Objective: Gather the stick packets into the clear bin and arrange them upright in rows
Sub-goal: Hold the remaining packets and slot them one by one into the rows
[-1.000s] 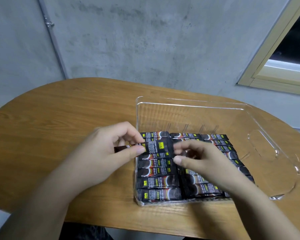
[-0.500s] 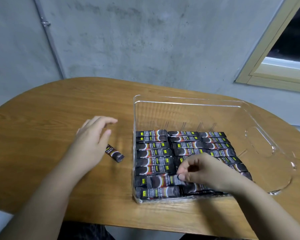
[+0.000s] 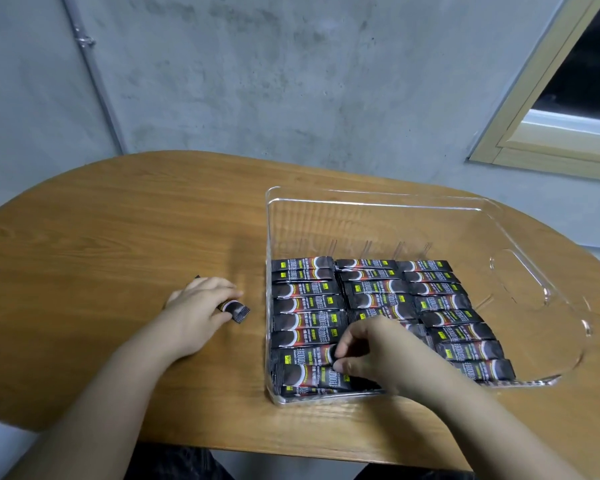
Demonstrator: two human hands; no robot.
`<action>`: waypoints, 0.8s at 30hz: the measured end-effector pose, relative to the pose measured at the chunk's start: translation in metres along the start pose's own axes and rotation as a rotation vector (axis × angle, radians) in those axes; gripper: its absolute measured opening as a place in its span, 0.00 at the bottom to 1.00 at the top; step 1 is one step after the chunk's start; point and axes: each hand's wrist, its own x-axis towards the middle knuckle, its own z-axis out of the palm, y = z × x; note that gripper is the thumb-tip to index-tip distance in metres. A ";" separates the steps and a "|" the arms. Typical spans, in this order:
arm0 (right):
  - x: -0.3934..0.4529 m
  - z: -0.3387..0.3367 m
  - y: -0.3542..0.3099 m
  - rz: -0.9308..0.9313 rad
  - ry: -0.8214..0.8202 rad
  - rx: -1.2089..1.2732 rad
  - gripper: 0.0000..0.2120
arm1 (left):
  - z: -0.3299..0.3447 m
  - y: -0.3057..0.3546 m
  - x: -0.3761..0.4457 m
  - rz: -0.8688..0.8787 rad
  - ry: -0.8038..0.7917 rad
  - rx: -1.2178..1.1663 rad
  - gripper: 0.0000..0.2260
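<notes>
The clear bin [image 3: 371,195] stands on the right half of the wooden table [image 3: 118,230]. Several black stick packets [image 3: 305,289] fill its near part in three columns. My right hand [image 3: 378,355] is inside the bin at the near end of the middle column, its fingertips pinching the end of a packet [image 3: 312,375] there. Left of the bin, a loose stick packet [image 3: 239,311] lies on the table. My left hand [image 3: 198,306] lies over it, thumb and fingers closed on it, with only its right end showing.
The far part of the bin holds no packets, and its right wall has a handle cut-out [image 3: 520,282]. A concrete wall with a thin pipe [image 3: 94,77] rises behind the table. A window frame [image 3: 548,133] sits at the upper right.
My left hand let go of the packet, left the bin and came down on a loose packet on the table. My right hand moved toward the bin's near edge with a packet.
</notes>
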 end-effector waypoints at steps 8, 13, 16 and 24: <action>0.000 -0.002 0.008 -0.067 0.187 0.081 0.06 | -0.008 -0.001 -0.003 -0.083 0.032 0.050 0.08; 0.004 -0.005 0.016 -0.107 0.233 0.098 0.08 | -0.015 0.000 -0.011 -0.050 0.219 -0.046 0.13; 0.002 -0.014 0.014 -0.173 0.281 0.229 0.04 | -0.040 0.011 -0.025 0.123 0.536 -0.379 0.10; -0.005 -0.030 -0.020 -0.515 0.252 0.546 0.15 | -0.066 0.103 -0.048 0.510 0.477 -0.215 0.15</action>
